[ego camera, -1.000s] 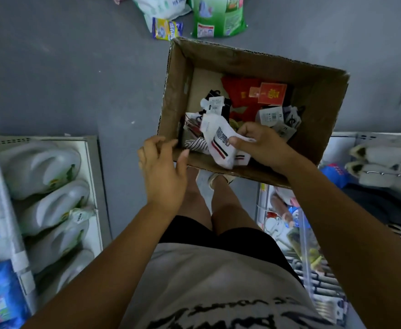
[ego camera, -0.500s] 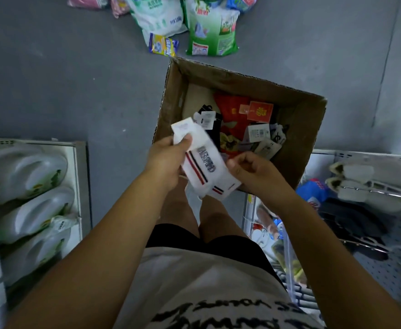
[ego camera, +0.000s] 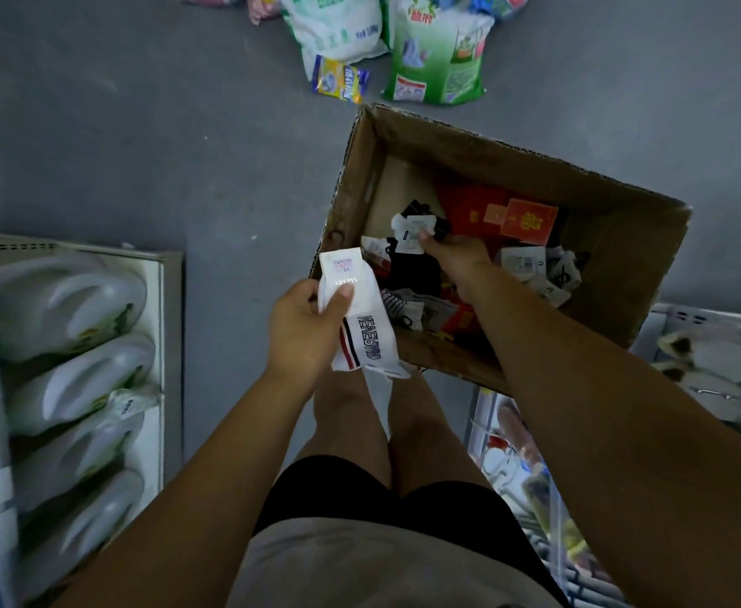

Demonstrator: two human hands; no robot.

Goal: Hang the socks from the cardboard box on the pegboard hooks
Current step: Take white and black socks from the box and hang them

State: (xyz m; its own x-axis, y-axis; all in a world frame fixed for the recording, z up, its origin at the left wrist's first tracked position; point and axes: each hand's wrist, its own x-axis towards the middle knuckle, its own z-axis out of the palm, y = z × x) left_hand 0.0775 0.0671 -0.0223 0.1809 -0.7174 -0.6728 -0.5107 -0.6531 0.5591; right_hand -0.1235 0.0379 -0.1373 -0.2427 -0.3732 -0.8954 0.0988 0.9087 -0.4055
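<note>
The left hand [ego camera: 311, 329] grips a white sock [ego camera: 366, 340]; the right hand [ego camera: 454, 254] pinches the tag [ego camera: 409, 233] of a black sock [ego camera: 417, 274]. Socks look soft, light and floppy, so the tag is best to hold.

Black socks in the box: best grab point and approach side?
Pinch the white card tag at the far end of the black socks, coming straight down from above. The tag lies uppermost on the pile, and the cardboard box walls block a sideways approach. The right hand pinches there; the left hand holds a white sock.
</note>
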